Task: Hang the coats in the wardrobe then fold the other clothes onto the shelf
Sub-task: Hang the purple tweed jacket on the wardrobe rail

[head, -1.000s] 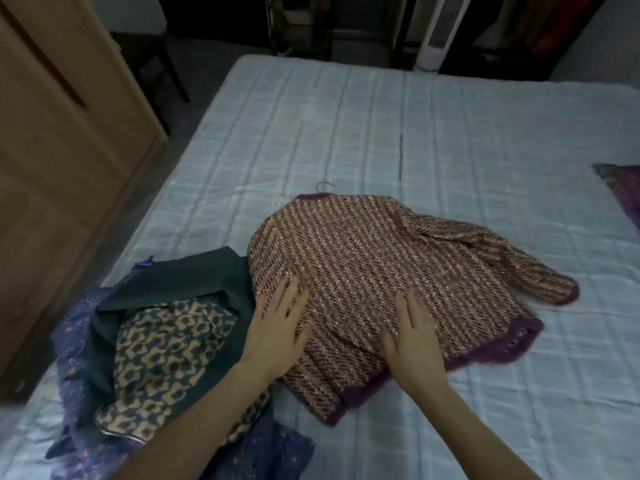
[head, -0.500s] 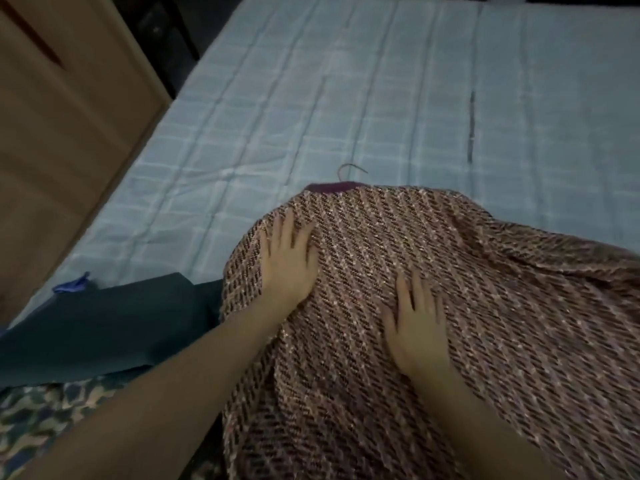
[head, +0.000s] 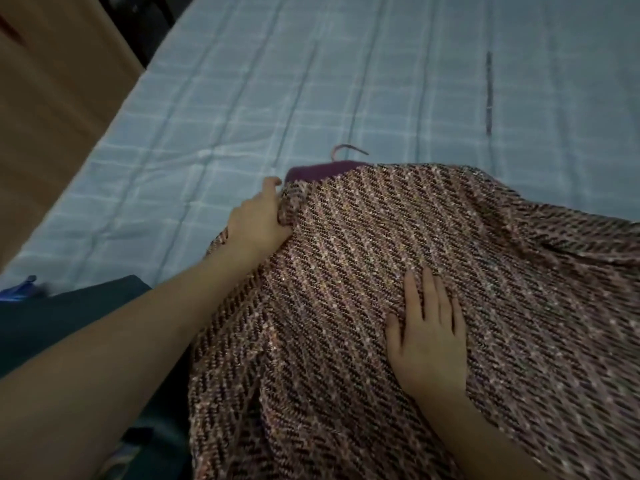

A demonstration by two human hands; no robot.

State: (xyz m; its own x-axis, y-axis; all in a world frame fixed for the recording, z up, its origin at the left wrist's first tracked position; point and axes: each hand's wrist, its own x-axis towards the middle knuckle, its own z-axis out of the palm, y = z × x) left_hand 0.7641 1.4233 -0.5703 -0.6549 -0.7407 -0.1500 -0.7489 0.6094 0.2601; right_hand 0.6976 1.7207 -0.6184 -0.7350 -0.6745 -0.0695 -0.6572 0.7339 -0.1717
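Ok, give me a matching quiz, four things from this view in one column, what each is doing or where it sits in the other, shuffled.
1. left hand
2. right hand
3. hanger hook
4. dark green garment

A. flat on the tweed coat
B. pokes out past the collar
C. gripping the coat's shoulder edge
D. lies left of the coat

Pairs: 1-C, 2-A, 3-B, 4-D
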